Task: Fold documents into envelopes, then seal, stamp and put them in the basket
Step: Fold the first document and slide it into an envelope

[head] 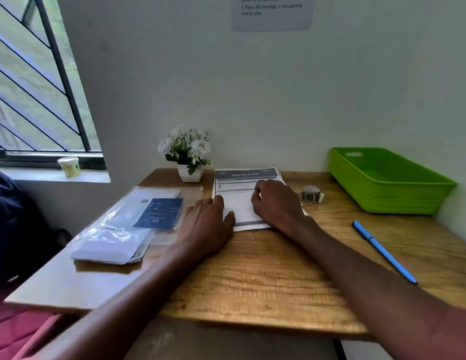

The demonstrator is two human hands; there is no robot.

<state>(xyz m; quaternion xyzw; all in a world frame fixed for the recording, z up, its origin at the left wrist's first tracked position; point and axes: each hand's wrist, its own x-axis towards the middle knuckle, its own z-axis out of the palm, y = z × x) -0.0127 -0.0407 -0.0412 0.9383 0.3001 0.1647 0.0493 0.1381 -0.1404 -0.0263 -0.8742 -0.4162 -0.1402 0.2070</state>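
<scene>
hands are meeting over the paperwork at the centre of the frame. the left hand [206, 224] is lying flat with its fingers [200, 206] straight and spread, pressing on the left edge of the document [239, 206], thumb resting on the white sheet. the right hand [276, 201] is sitting on the right part of the same document, its fingers [258, 192] curling down at the tips onto the paper; whether they are pinching an edge or just pressing, i cannot tell. the document is lying on the wooden worktop [265, 276], just in front of the wall, its dark printed header showing at the far end and what looks like a folded white part under the hands.

left of centre, a clear plastic packet of envelopes [117, 229] is lying on the worktop with a dark blue card [159, 213] on top. the green basket [382, 183] is standing at the right of the frame against the wall, well apart from the hands. a small roll of stamps [311, 194] is sitting between the document and the basket. a blue pen [382, 252] is lying diagonally at the right. a white pot of white flowers [187, 154] is standing behind the document's left corner. a printed notice [272, 11] is hanging on the wall at the top, and a small tub [69, 166] is sitting on the windowsill at the left.
</scene>
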